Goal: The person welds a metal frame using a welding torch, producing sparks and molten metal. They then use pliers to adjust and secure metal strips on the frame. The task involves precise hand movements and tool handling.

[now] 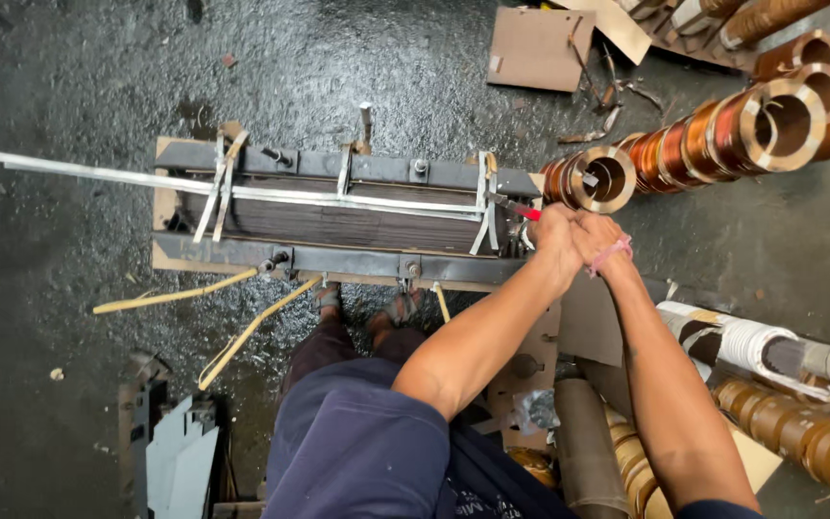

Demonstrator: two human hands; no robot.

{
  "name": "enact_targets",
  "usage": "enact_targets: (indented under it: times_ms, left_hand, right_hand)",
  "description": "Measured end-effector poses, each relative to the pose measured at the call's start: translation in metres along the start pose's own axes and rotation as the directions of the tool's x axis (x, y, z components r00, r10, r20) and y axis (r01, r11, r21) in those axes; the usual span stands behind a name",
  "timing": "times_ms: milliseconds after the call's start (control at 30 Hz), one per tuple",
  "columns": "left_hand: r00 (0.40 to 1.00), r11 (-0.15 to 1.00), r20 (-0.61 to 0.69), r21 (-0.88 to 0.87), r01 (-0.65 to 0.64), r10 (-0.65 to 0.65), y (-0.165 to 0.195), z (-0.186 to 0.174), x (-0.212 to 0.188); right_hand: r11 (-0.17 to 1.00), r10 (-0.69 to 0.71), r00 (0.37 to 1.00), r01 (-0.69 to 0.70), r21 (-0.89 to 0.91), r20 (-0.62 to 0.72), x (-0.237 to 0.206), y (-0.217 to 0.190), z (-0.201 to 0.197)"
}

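A long laminated steel core [338, 226] lies clamped between dark metal frame bars, bound by pale straps. At its right end both my hands meet. My left hand [551, 235] and my right hand [596, 234] are closed together on a red-handled tool [521, 210] whose tip touches the strap at the core's right end. A pink band circles my right wrist. Long flat metal strips [98, 173] lie along the top of the core and stick out to the left.
Copper-coloured coils [722, 135] lie at the right, more coils [799, 432] and a white-wrapped one [751, 341] at lower right. Cardboard [535, 48] lies beyond. Yellow strap ends [175, 296] trail on the wet dark floor. My feet stand by the core's near side.
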State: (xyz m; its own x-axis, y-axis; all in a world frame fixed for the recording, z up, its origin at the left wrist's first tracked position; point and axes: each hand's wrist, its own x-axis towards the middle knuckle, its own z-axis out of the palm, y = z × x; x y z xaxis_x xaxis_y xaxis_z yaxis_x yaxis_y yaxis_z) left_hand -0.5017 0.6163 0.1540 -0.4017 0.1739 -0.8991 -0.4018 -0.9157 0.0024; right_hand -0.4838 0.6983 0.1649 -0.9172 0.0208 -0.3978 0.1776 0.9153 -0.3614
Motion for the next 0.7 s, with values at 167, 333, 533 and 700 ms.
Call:
enact_targets:
  times_ms: [167, 333, 533, 700]
  left_hand:
    - [0.964, 0.942, 0.236, 0.280, -0.186, 0.121, -0.011, -0.069, -0.002]
    - [0.972, 0.826, 0.167, 0.514, -0.231, 0.168, -0.011, -0.086, -0.008]
    - [0.954, 0.824, 0.183, 0.482, -0.298, 0.238, -0.022, -0.091, -0.006]
    - [0.926, 0.800, 0.102, 0.475, -0.367, 0.365, -0.044, -0.081, 0.006]
  right_hand:
    - [0.994, -0.027, 0.994, 0.039, 0.104, -0.110, -0.037, 0.013, 0.056]
    - [0.968, 0.073, 0.996, -0.057, 0.243, -0.058, -0.048, 0.017, 0.082]
    - [0.978, 0.046, 0.999, -0.041, 0.206, -0.020, -0.046, 0.018, 0.077]
    - [0.991, -0.133, 0.989, 0.135, 0.021, -0.071, -0.039, 0.028, 0.085]
